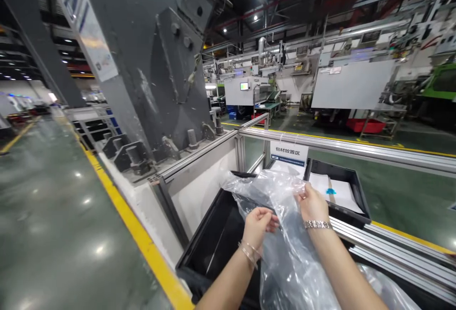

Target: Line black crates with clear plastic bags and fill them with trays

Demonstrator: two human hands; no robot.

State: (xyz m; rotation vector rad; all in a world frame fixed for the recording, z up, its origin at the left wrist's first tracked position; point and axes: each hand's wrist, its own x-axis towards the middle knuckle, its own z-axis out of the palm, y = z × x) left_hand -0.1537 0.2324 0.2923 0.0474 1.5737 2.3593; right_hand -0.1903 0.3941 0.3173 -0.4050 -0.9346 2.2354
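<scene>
Plastic film point(292, 253) in right hand point(315, 204), left hand point(257, 227) at its edge

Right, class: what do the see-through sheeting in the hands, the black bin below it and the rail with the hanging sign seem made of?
See-through sheeting: seemingly thin, glossy plastic film, from its creases and bright glints.
Black bin: probably moulded plastic, smooth with a dull sheen.
Rail: likely bare aluminium, given its silvery, grooved profile.

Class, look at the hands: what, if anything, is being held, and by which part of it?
The right hand pinches a clear crumpled plastic sheet near its upper right edge; whether the left hand also grips it cannot be told.
</scene>
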